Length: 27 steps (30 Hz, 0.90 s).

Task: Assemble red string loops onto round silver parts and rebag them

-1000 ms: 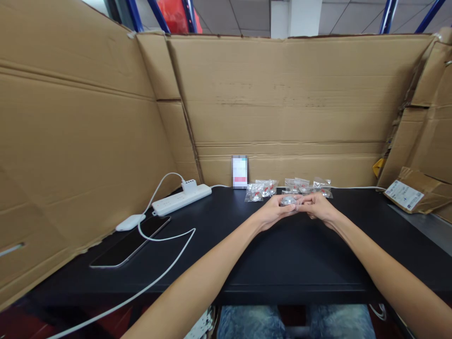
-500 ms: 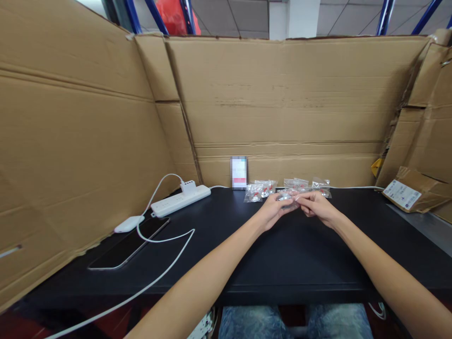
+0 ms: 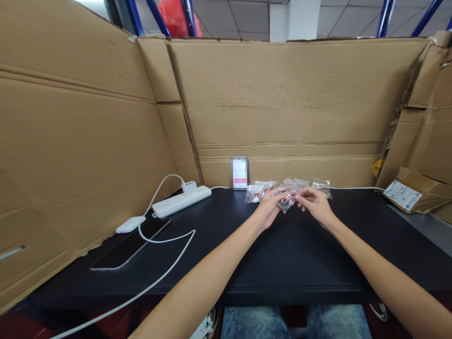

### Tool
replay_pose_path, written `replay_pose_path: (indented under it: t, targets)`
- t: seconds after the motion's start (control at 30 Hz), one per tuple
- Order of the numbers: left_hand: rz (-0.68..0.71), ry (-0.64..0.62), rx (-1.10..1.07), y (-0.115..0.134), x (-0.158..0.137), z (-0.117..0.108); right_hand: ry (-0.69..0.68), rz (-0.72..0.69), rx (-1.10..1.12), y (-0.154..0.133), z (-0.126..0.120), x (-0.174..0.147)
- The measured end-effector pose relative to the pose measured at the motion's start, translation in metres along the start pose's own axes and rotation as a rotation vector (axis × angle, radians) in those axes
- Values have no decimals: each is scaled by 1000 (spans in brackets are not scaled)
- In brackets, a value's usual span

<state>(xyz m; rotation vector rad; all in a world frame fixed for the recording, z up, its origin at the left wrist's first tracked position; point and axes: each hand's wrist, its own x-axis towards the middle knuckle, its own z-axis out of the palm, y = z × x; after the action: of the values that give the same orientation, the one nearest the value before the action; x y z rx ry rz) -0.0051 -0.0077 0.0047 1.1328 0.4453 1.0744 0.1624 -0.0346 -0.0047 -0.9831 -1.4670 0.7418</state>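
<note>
Over the back part of the black table (image 3: pixel 303 254), my left hand (image 3: pixel 270 205) pinches a small clear plastic bag (image 3: pixel 286 201) with something red in it. The bag is tilted, one corner pointing down. Close by its right edge is my right hand (image 3: pixel 314 205), fingers loosely curved and apart. Whether its fingertips touch the bag I cannot tell. Several similar bags with red bits lie in a left group (image 3: pixel 254 192), partly behind my left hand. More bags lie behind the held one, and another bag (image 3: pixel 322 185) sits behind my right hand.
A phone with a lit, blurred screen (image 3: pixel 240 173) leans on the cardboard back wall (image 3: pixel 282 108). At left are a white power strip (image 3: pixel 181 201), a white cable (image 3: pixel 173 259) and a dark tablet-like device (image 3: pixel 130 245). A labelled brown package (image 3: pixel 420 188) stands at right.
My right hand's fingers have loosened from their pinch at the bag. The bag has turned in my left hand, and a corner now points downward.
</note>
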Motion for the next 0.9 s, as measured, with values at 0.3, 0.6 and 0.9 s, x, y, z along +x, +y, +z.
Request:
replay_pose_path:
  t: [0.3, 0.6, 0.9]
  targets:
    - [-76, -85, 151, 1, -1, -3, 142, -10, 133, -1, -4, 3]
    - [75, -112, 495, -1, -1, -4, 111, -73, 39, -4, -2, 0]
    - [69, -90, 530, -6, -4, 0, 33, -120, 1, -1, 1, 0]
